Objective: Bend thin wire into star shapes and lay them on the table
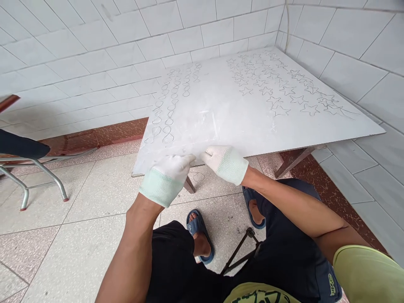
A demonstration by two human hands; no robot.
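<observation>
- The white board (pixel 252 109) filled the middle and upper right of the frame, lying flat on a low wooden stand whose leg (pixel 292 162) showed at the right, pushed into the corner of white tiled walls (pixel 94 50).
- The left hand (pixel 167 174), in a white knit glove, sat at the board's near edge just left of centre, fingers curled closed with the tips meeting the edge; whether they pinched anything small could not be told.
- The right hand (pixel 225 162), gloved alike, was just beside it, fingers bent and closed down at the same edge, thumb tucked toward the left fingertips; the two hands nearly touched.
- A small wire loop (pixel 198 176) showed just below the hands, against the floor; whether either hand held it was unclear.
- Rows of figure-eight wire shapes (pixel 168 113) lay on the board left of centre, and star wire shapes (pixel 277 90) spread over its upper right.
- Judged from this, fine bending at the edge called for both hands kept close, wrists steady, and a light pinch so the shape stayed even with the finished rows.
- A metal chair frame (pixel 41 172) stood at the left; blue sandals (pixel 200 233) rested on the tiled floor (pixel 78 235) at lower centre.
</observation>
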